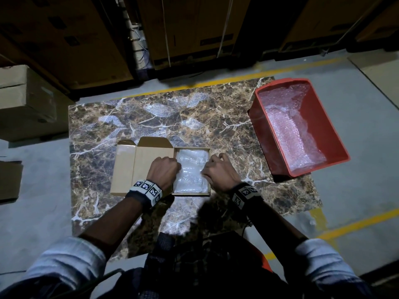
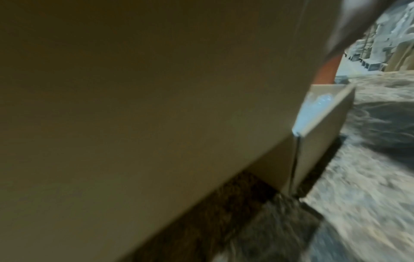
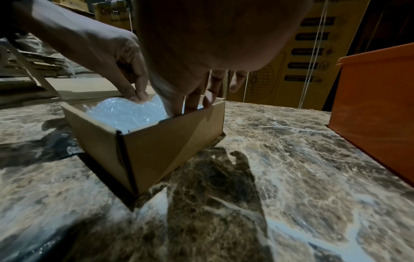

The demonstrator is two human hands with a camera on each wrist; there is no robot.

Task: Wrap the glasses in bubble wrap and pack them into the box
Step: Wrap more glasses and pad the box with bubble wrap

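A small brown cardboard box [image 1: 192, 194] stands open on the marble table [image 1: 151, 111], its lid [image 1: 142, 169] folded out to the left. A bundle of glasses wrapped in bubble wrap [image 1: 191, 171] fills the box. My left hand [image 1: 178, 167] reaches in from the left and its fingertips [image 3: 136, 96] pinch the top of the wrap [image 3: 125, 115]. My right hand [image 1: 205, 169] comes from the right, and its fairly straight fingers [image 3: 195, 101] are tucked between the bundle and the right wall of the box [image 3: 170, 150]. The left wrist view shows mostly the lid [image 2: 134, 106].
A red plastic bin [image 1: 261, 117] holding loose bubble wrap [image 1: 291, 130] stands at the table's right edge, also in the right wrist view [image 3: 376, 106]. Large cardboard cartons [image 1: 28, 100] stand on the floor to the left and behind the table.
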